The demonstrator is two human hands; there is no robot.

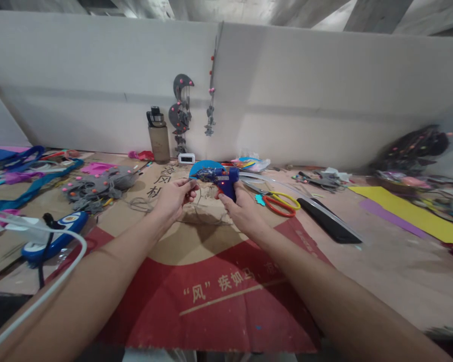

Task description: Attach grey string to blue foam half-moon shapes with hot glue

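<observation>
Just one glue gun [222,179], two hands [172,198] [242,210].

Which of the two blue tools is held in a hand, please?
The dark blue glue gun at centre, gripped by the right hand, left hand at its nozzle; the blue-and-white tool lies untouched at far left.

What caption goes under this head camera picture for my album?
Right hand grips a blue glue gun while the left hand pinches close by its nozzle.
</observation>
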